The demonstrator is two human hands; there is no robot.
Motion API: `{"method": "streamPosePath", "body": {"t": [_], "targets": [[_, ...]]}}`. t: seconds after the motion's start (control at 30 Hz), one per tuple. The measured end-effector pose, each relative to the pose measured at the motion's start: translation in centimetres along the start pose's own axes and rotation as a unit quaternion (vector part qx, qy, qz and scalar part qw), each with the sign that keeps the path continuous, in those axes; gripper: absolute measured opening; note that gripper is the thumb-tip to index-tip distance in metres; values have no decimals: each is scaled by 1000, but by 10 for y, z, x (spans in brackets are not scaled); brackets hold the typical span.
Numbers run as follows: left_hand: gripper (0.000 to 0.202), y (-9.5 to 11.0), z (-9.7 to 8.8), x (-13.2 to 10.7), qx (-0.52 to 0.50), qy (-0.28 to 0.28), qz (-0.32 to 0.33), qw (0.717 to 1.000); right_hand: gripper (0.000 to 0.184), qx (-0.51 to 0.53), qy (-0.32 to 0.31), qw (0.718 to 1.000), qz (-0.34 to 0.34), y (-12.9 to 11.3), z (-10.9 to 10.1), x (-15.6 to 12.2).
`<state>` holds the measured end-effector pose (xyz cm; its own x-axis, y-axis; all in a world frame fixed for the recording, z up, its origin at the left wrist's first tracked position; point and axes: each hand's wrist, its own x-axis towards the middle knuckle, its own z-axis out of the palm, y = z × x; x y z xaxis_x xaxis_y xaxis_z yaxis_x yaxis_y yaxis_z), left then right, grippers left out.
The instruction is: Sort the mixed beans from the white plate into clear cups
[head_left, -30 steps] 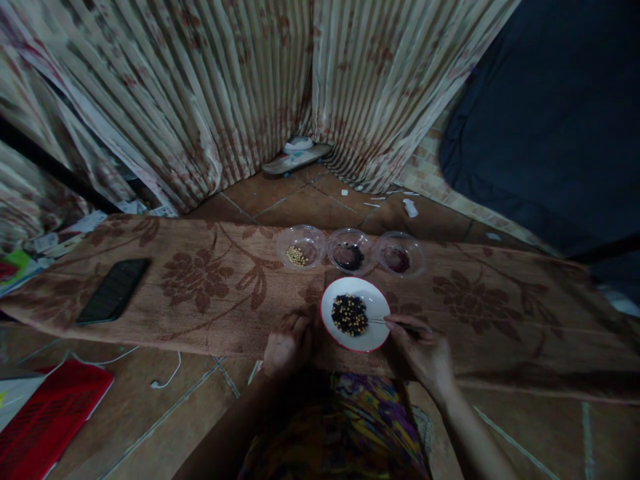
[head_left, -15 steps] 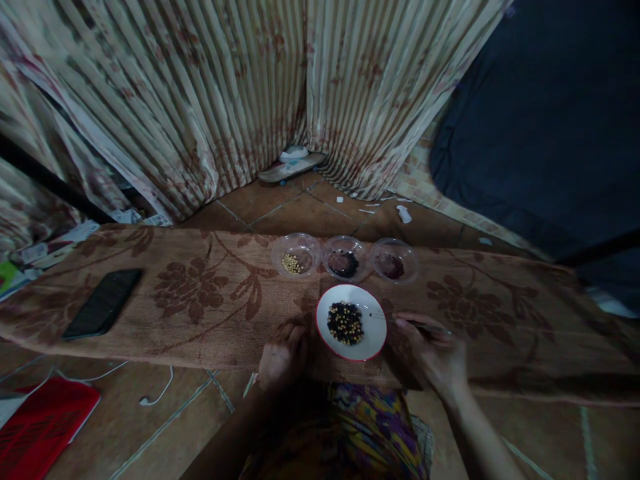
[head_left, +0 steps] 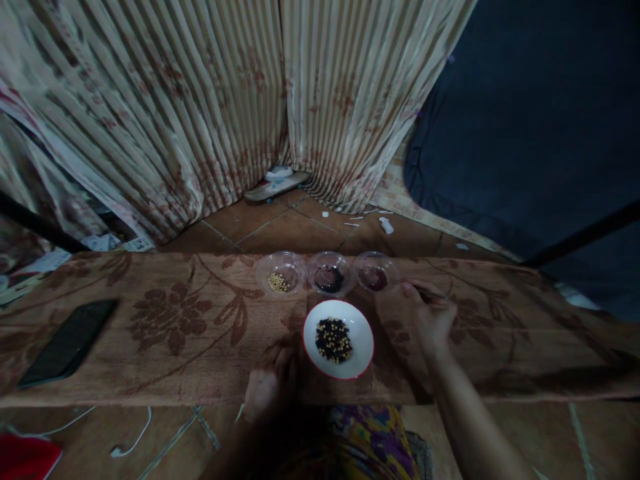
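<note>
My right hand (head_left: pixel 434 323) holds thin metal tweezers (head_left: pixel 434 294), their tips at the right clear plastic bowl (head_left: pixel 390 265). Small dark reddish beans (head_left: pixel 380 279) lie in that bowl. The middle clear bowl (head_left: pixel 320 259) has black beans (head_left: pixel 334 280) inside, and the left one (head_left: pixel 295 268) contains pale yellow beans (head_left: pixel 278 283). Nearer to me stands a white bowl with a red rim (head_left: pixel 366 345), holding mixed black and yellow beans (head_left: pixel 334 340). Loosely curled, my left hand (head_left: pixel 267 383) rests on the cloth left of the white bowl; I see nothing in it.
A brown floral cloth (head_left: pixel 185 363) covers the long narrow table. A dark phone (head_left: pixel 70 343) lies at its left end. Beyond are striped curtains (head_left: pixel 225 100), a skateboard (head_left: pixel 277 188) and white scraps (head_left: pixel 386 225) on the tiled floor. An earphone cable (head_left: pixel 145 430) lies below.
My right hand with the tweezers has moved forward, from the white bowl's right rim to the right clear bowl. My left hand stays beside the white bowl. The whole view has shifted slightly.
</note>
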<state>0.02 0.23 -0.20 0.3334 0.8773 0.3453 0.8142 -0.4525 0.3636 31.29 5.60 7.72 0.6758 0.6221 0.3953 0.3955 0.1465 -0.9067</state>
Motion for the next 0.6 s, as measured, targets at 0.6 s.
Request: {"method": "streamPosePath", "body": {"t": [0.6], "targets": [[13,0,1,-1,-10,-28,-9,1000,22,-17,-221,965,142,1,-33,-94]]}}
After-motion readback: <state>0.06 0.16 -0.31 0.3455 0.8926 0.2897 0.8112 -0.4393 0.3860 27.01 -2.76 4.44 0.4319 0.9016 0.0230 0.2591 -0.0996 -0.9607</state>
